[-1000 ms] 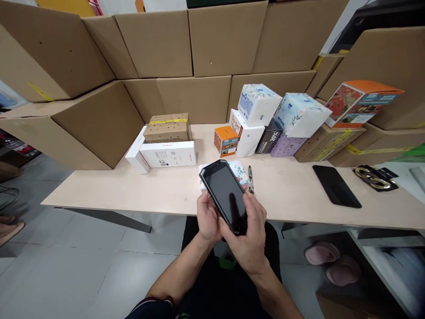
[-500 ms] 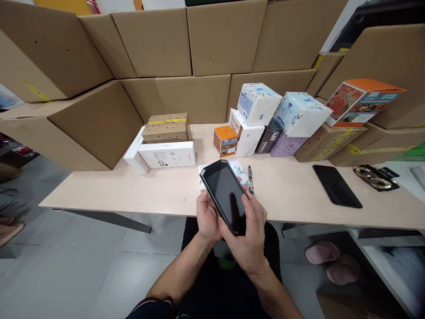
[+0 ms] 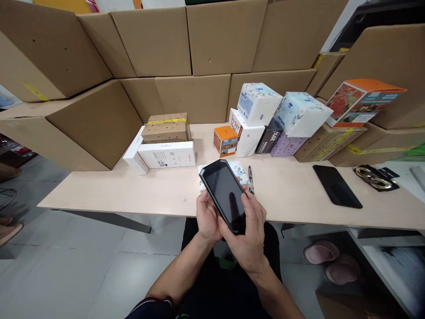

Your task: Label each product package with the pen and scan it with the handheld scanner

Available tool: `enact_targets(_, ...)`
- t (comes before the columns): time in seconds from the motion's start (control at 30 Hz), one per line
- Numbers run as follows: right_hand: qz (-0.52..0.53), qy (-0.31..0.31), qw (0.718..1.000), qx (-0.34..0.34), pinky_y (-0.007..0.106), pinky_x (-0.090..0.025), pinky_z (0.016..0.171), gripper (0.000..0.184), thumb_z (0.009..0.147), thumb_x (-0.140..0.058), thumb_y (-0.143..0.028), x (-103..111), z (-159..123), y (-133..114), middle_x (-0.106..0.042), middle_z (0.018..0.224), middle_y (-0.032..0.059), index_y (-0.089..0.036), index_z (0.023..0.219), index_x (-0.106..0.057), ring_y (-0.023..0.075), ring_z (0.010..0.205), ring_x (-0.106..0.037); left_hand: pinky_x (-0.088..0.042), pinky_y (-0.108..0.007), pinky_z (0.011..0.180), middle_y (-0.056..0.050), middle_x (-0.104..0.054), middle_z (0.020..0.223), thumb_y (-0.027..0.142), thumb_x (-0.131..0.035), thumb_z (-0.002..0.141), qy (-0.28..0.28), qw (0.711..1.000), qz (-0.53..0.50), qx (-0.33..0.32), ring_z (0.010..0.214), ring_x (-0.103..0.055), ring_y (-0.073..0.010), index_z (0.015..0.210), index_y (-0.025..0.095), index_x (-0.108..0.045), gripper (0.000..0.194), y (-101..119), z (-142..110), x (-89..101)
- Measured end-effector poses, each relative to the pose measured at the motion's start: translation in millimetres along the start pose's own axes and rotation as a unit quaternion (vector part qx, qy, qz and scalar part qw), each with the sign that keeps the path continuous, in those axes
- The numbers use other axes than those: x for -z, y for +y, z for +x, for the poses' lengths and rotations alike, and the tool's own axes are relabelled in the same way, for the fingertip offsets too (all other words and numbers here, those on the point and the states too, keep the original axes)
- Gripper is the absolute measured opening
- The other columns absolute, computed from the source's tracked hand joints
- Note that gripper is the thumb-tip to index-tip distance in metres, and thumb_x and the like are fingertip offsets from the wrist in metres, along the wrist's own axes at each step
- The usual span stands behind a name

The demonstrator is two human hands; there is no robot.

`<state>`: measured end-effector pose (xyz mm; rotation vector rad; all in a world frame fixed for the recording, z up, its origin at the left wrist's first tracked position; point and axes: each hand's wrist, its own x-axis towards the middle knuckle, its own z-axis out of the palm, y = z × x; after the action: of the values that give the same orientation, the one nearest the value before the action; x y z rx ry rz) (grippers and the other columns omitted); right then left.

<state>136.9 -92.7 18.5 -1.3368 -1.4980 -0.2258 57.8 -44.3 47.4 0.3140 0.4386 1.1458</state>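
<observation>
A black smartphone (image 3: 223,188) with a dark screen is tilted over the table's front edge, held in both hands. My left hand (image 3: 208,219) is closed around its left side, thumb along the edge. On its lower right side, my right hand (image 3: 249,230) grips it with the thumb at the bottom corner and fingers by the right edge. Behind the phone lies a white pack with a floral print (image 3: 239,170), partly covered by it. A pen (image 3: 250,178) lies just right of that pack, close to my right fingers.
Cardboard boxes (image 3: 195,99) wall the table (image 3: 133,190) at the back and sides. White boxes (image 3: 168,155) stand left; a small orange box (image 3: 226,141) and tissue packs (image 3: 300,115) stand right. A black flat slab (image 3: 337,186) and gold-coloured hoops (image 3: 373,177) lie farther right.
</observation>
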Motion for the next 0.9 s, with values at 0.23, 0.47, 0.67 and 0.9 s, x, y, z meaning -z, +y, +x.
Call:
enact_targets(0.23,0.001,-0.006,1.0,0.002,0.061,-0.051,0.101,0.083,0.081,-0.073,-0.022,0.3,0.9,1.8,-0.049,0.144,0.0214,-0.021,0.153,-0.032,0.0358,0.133,-0.051,-0.041,-0.05,0.115,-0.015,-0.074,0.118,0.051,-0.045,0.089,0.028,1.0,-0.007,0.001,0.133,-0.056,-0.0353,0.115,0.01,-0.07,0.055,2.2,0.8,-5.9)
enact_targets(0.47,-0.002,0.002,1.0,-0.001,0.06,-0.051,0.1,0.084,0.08,-0.074,-0.022,2.2,2.1,8.2,-0.052,0.142,0.0202,-0.021,0.154,-0.033,0.0352,0.131,-0.052,-0.039,-0.052,0.115,-0.014,-0.074,0.117,0.055,-0.045,0.089,-0.005,1.0,0.016,0.008,0.133,-0.055,-0.0356,0.112,0.012,-0.071,0.055,-3.6,0.9,-0.3)
enact_targets(0.67,-0.063,0.048,0.996,-0.034,0.057,-0.05,0.101,0.086,0.08,-0.077,-0.031,14.6,11.2,35.3,-0.055,0.14,0.0199,-0.021,0.154,-0.034,0.0344,0.128,-0.054,-0.036,-0.047,0.116,-0.009,-0.067,0.134,0.057,-0.048,0.089,-0.126,0.986,0.099,-0.051,0.132,-0.057,-0.0289,0.131,0.022,-0.064,0.056,-12.2,-5.0,18.2)
enact_targets(0.9,-0.207,0.048,0.969,-0.124,0.057,-0.041,0.104,0.079,0.082,-0.068,-0.049,41.1,23.8,107.4,-0.059,0.134,0.0233,-0.011,0.146,-0.044,0.0381,0.125,-0.055,-0.049,-0.038,0.09,-0.007,-0.069,0.105,0.034,-0.054,0.094,-0.1,0.794,0.421,-0.427,0.102,-0.062,-0.0227,0.116,0.027,-0.071,0.029,0.2,-4.5,61.0)
